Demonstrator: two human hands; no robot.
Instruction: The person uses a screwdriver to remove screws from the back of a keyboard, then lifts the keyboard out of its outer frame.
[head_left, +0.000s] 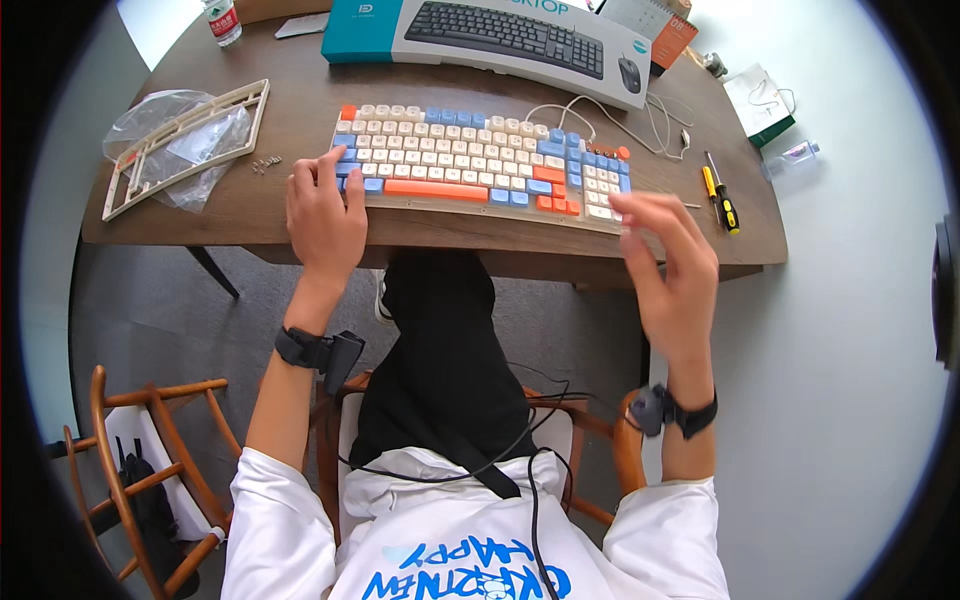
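Brown wooden table [290, 90] bears cream-blue-orange plastic keyboard [440, 158] near six-o'clock edge; left hand [328, 210] spread, right hand [672, 262] narrow, contents unclear.

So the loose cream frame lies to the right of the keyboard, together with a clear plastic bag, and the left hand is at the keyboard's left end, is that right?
Not quite: the head view shows the cream frame to the left of the keyboard. It does lie with a clear plastic bag, and the left hand is at the keyboard's left end.
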